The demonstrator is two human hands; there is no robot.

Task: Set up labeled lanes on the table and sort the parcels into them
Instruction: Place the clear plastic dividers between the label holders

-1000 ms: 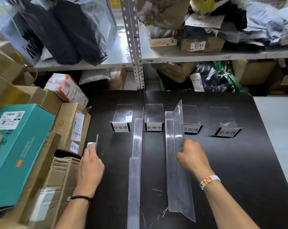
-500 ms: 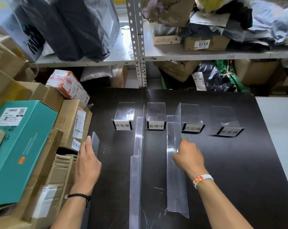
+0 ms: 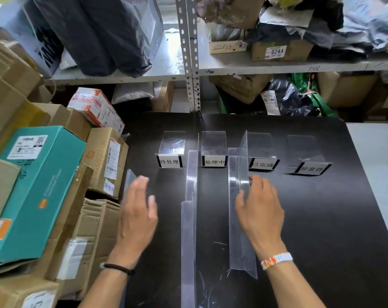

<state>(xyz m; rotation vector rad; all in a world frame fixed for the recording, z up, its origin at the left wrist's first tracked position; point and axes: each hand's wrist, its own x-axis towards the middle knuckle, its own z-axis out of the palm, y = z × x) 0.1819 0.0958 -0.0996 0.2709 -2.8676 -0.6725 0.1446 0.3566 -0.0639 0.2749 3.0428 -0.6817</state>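
Observation:
Four clear label stands line the back of the black table [image 3: 322, 218]: 待处理 [image 3: 169, 162], 处理中 [image 3: 214, 162], 已完成 [image 3: 262, 164] and 异常件 [image 3: 312, 168]. A long clear divider [image 3: 192, 218] runs toward me between the first two labels. A second clear divider [image 3: 238, 241] stands between the second and third labels. My right hand [image 3: 261, 210] holds its upright wall, thumb on the left side and fingers on the right. My left hand [image 3: 137, 214] hovers with spread fingers near the table's left edge, just in front of a third clear divider [image 3: 129, 180].
Parcels are piled left of the table: a teal box [image 3: 39, 185], a brown carton with a label [image 3: 106, 158] and an orange-and-white box [image 3: 95, 107]. Metal shelving [image 3: 192, 63] full of bags and boxes rises behind the table. A pale surface [image 3: 379, 163] adjoins on the right.
The second divider has been straightened into line between the second and third labels. My left hand has come off the divider at the table's left edge, moved right and spread its fingers.

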